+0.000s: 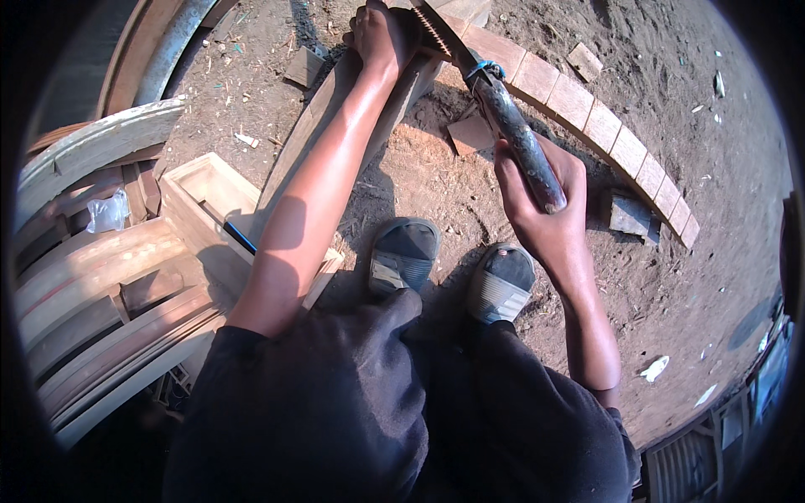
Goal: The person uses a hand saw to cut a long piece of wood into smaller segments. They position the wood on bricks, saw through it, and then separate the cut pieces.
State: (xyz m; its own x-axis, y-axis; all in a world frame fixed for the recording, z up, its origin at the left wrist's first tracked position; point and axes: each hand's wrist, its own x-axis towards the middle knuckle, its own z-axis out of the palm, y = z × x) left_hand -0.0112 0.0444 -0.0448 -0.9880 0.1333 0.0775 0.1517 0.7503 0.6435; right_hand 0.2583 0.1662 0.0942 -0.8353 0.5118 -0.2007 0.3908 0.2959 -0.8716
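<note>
My right hand (549, 197) is closed round the dark, worn handle of a hand saw (521, 147). Blue material is tied where the handle meets the blade. The toothed blade points up and left, beside my left hand, and its far end leaves the picture. At the top, my left hand (381, 38) is closed on the near-left end of a long wooden plank (579, 101), with its fingertips partly hidden. Lines cross the plank at even spacing as it stretches away to the right. Under my left hand and forearm runs a wooden beam (323, 117).
Small wood offcuts (471, 134) and sawdust lie on the dirt ground. A block (631, 216) sits beneath the plank. To my left are a wooden box-like frame (214, 197) and stacked boards (101, 251). My sandalled feet (407, 251) stand below the beam.
</note>
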